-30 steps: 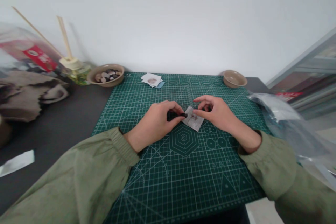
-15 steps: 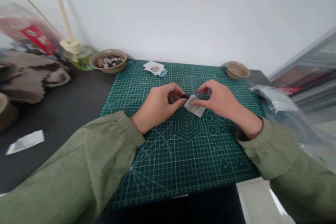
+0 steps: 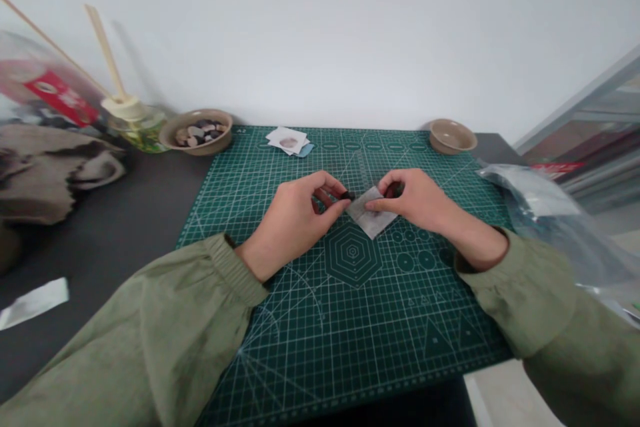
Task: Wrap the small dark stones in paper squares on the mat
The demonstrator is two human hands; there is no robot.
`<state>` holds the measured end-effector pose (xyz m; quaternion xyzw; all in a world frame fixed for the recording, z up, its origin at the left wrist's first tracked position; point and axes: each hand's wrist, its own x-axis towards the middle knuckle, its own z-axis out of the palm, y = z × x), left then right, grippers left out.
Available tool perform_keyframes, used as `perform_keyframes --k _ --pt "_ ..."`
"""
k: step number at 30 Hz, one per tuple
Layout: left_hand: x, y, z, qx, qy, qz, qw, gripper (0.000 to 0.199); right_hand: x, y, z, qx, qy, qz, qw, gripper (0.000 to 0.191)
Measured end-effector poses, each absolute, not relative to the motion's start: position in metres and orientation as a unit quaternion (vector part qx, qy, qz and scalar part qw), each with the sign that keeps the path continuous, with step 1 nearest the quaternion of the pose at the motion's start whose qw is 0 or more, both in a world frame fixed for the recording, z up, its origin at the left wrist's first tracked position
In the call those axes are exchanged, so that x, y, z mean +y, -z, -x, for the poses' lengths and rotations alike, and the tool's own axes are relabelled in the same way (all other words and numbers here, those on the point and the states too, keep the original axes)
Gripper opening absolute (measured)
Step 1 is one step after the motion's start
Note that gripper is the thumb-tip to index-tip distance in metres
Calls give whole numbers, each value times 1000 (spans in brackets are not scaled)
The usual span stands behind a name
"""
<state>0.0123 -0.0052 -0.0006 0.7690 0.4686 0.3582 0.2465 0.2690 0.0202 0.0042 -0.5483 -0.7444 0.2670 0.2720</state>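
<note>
Over the middle of the green cutting mat (image 3: 280, 373), my left hand (image 3: 295, 213) pinches a small black stone (image 3: 349, 195) between thumb and fingertips. Just to its right, my right hand (image 3: 420, 203) grips a small whitish-grey sheet (image 3: 373, 221), thumb on top and fingers at its far edge. The sheet is spread like a diamond, its left corner close to the black stone. Whether the sheet is paper or cloth I cannot tell.
A bowl of pebbles (image 3: 200, 137) stands at the back left, beside a reed diffuser (image 3: 133, 120) and a brown cloth (image 3: 45, 173). White picture cards (image 3: 289, 140) lie at the back. Another brown bowl (image 3: 453, 137) and a clear plastic bag (image 3: 555, 213) are on the right.
My right hand's fingers have closed onto the sheet's far edge, and the sheet has turned and opened out more. The left hand still pinches the black stone. The camera view has shifted slightly.
</note>
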Motion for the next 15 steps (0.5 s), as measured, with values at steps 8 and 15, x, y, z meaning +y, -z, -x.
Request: perform_keyframes --k 8,15 --pt "-3 4 -14 472 -369 -716 358 26 -4 -4 -252 -781 -137 422 439 4" --pt "-2 5 -17 437 -400 -642 487 23 -4 6 -249 -838 -101 348 407 20"
